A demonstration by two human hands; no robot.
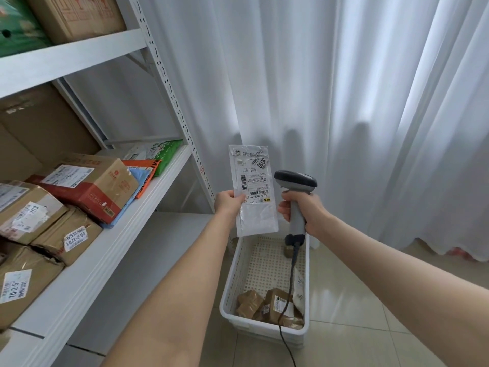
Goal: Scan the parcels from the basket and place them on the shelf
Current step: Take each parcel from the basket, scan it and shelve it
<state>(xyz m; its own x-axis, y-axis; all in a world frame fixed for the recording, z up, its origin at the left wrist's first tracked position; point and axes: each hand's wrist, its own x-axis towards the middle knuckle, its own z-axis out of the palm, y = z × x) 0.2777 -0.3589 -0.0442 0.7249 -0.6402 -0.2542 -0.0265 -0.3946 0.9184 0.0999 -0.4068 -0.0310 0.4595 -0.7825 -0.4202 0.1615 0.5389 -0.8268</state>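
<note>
White parcel (254, 192) is pinched at its left edge by the left hand (228, 203), just beside the scanner (296, 200) gripped in the right hand (304, 211), seemingly above the basket (264, 325).

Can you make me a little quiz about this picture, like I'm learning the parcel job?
1. Which hand grips the scanner? A: left hand. B: right hand. C: neither.
2. True or false: the basket has nothing in it.
3. Fill the gap: the left hand holds up a white ____ with barcode labels.
Key: 1 B. 2 False, brown parcels lie in it. 3 parcel.
</note>
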